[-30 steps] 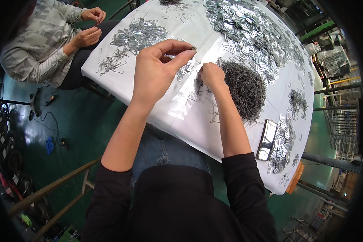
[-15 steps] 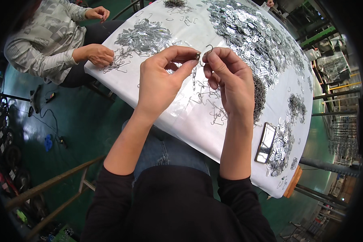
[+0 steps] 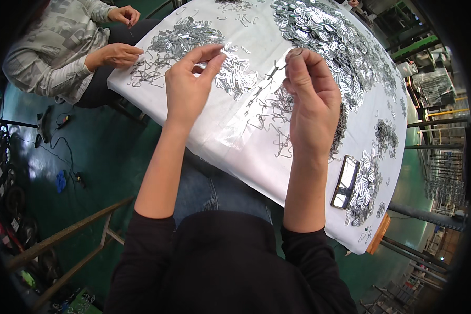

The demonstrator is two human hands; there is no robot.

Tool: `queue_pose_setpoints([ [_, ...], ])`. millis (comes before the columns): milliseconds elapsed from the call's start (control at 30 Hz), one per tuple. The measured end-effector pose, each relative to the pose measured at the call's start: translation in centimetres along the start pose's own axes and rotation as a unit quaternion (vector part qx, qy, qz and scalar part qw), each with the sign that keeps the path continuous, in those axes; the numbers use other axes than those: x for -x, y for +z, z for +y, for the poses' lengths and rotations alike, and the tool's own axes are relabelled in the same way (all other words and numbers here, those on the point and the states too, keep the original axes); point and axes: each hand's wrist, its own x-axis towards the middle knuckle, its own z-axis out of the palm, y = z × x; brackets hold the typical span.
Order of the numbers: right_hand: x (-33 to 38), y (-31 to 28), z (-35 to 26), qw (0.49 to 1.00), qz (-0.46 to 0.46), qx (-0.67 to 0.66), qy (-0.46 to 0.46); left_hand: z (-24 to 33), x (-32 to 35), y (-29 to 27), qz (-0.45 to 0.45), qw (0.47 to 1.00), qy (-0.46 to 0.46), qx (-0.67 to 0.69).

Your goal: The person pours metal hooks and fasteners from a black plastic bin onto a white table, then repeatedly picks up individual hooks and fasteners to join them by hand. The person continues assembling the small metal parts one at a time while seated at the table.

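Note:
My right hand [image 3: 313,86] is raised over the white-covered table, thumb and fingers pinched on a bent wire hook [image 3: 296,52]. A thin chain of linked wire pieces [image 3: 271,73] hangs beside its fingertips, slanting down to the left. To the left, my left hand [image 3: 188,89] hovers with thumb and index tip slightly apart, and I see nothing between them. Behind its fingertips lies a heap of small shiny metal plates [image 3: 238,76]. Loose wire hooks [image 3: 269,112] are scattered on the table between my hands.
A large heap of metal plates [image 3: 324,42] covers the far right of the table [image 3: 230,141]. A phone [image 3: 345,180] lies beside a smaller plate pile [image 3: 365,191]. At the left, a co-worker's hand [image 3: 121,55] is near more hooks [image 3: 147,70]. Dark hooks [image 3: 386,136] lie right.
My hands have drawn apart. The left moved left and its fingertips parted, leaving the small piece they held; the right rose slightly with the hook, and the chain now hangs by it.

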Motion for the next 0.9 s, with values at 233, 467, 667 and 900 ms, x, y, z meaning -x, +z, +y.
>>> queue_pose_setpoints([
  [233, 0.0, -1.2, -0.7, 0.999, 0.025, 0.018, -0.029, -10.9, 0.6, 1.9, -0.150, 0.948, -0.071, -0.271],
  [467, 0.0, -1.9, -0.5, 0.999, 0.032, 0.031, -0.025, -12.9, 0.1, 5.3, -0.125, 0.932, -0.044, -0.338],
  [667, 0.3, -1.7, -0.4, 1.000, 0.025, 0.017, -0.001, -12.8, -1.0, 6.4, -0.155, 0.923, -0.093, -0.340],
  [900, 0.4, -1.5, -0.4, 0.998, 0.008, 0.060, 0.015, -5.8, -3.1, 4.5, -0.152, 0.950, -0.252, 0.104],
])
